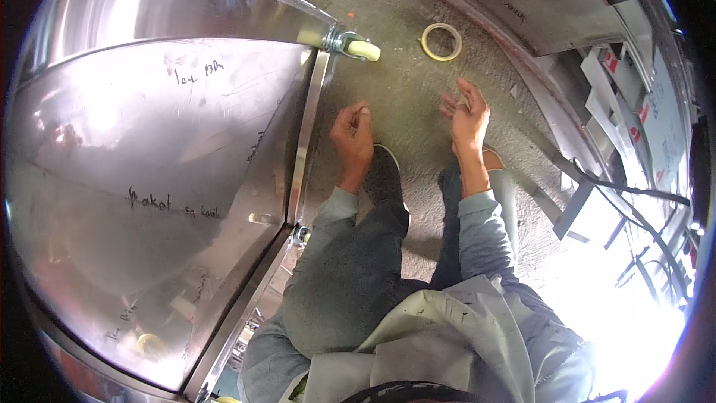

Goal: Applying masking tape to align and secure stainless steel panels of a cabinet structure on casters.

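My left hand (pixel 353 136) hangs over the concrete floor (pixel 406 97) beside the edge of a large shiny steel sheet structure (pixel 149 179); its fingers are curled in and I see nothing in them. My right hand (pixel 467 116) is raised a little further right, fingers spread apart and empty. A roll of yellowish tape (pixel 441 42) lies on the floor beyond both hands. My grey-trousered legs and dark shoe (pixel 382 175) stand below the hands.
A caster wheel (pixel 362 49) sticks out from the steel structure's upper corner. More sheet-metal parts (pixel 552 15) and black cables (pixel 634 201) lie at the right. Handwritten marks cover the steel surface.
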The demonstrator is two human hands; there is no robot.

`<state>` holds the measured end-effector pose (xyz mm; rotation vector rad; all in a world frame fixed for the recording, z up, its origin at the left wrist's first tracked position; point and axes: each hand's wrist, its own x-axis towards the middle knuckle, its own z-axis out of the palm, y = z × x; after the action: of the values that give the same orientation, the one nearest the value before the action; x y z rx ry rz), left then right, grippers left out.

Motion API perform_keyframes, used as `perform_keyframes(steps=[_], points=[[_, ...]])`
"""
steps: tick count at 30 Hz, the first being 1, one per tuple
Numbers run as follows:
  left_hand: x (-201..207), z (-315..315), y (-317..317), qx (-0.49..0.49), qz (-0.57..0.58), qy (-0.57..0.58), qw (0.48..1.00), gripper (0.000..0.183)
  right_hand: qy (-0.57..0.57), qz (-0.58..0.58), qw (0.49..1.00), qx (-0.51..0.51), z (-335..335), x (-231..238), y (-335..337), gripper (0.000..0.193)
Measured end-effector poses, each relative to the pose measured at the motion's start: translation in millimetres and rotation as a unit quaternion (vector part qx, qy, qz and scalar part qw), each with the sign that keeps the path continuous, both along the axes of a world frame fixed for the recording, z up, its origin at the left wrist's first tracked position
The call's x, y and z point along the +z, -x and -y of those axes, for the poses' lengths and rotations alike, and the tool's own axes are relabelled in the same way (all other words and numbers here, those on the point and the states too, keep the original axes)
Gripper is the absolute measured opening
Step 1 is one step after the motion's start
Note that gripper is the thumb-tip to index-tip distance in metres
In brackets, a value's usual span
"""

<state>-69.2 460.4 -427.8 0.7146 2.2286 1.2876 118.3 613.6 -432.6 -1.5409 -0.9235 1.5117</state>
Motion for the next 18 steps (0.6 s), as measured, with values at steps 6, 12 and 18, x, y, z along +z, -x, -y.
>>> perform_keyframes(steps=[6, 12, 18], points=[[-5, 33, -24, -0.007, 0.164, -0.103, 0.981, 0.033, -0.305, 0.434, 0.776, 0.341, -69, -9, 23, 0.046], [23, 60, -24, -0.03, 0.098, -0.092, 0.991, 0.034, -0.24, 0.491, 0.756, 0.36, -102, -41, 27, 0.044], [85, 77, -19, 0.021, 0.181, -0.155, 0.971, 0.029, -0.279, 0.281, 0.873, 0.284, -41, 28, 15, 0.018]])
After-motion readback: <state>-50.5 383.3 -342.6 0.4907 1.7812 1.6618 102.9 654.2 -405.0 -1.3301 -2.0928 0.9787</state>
